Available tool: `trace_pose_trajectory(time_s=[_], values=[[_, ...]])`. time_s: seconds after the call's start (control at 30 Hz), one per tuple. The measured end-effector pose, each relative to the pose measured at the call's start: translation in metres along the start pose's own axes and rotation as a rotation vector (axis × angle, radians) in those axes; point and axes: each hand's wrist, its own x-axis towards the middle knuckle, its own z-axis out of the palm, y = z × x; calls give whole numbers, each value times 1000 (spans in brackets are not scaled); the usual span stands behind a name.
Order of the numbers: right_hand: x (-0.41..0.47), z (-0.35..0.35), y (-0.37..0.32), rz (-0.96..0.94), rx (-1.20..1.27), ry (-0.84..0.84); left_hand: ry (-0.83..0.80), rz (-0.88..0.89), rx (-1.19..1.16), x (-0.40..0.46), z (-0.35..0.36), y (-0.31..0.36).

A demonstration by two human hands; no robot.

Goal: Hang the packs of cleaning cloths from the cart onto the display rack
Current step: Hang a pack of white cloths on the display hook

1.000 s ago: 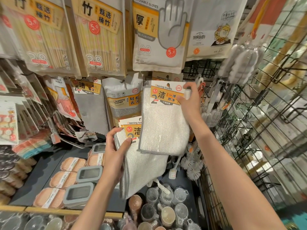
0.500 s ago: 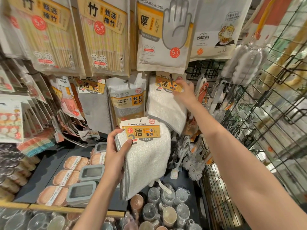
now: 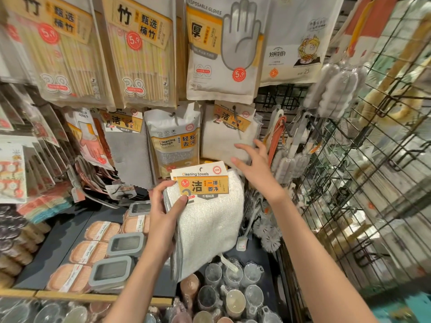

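A pack of white cleaning cloths (image 3: 229,134) with an orange label hangs on a rack hook, under the disposable gloves bag. My right hand (image 3: 255,167) is just below it with fingers spread, holding nothing. My left hand (image 3: 164,212) grips more white cloth packs (image 3: 210,220) by their upper left corner, thumb on the orange "Cleaning towels" card. These packs hang down in front of the shelf. The cart is out of sight.
A cleaning sponge bag (image 3: 173,138) and grey cloths (image 3: 129,145) hang left of the hook. Brushes (image 3: 286,157) hang to the right, beside a black wire rack (image 3: 363,173). Below lie soap boxes (image 3: 126,243) and clear cups (image 3: 231,283).
My right hand hung its cloth pack on the hook, let go of it, and dropped lower toward the packs in my left hand. My left hand kept its grip.
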Motion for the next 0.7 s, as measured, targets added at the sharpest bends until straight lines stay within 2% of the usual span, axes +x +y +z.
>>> trace_pose_trajectory(time_s=[0.27, 0.7], values=[[-39, 19, 0, 35, 28, -76, -51, -9, -26, -3, 4, -4], [-63, 25, 0, 61, 161, 31, -1, -31, 65, -7, 6, -18]])
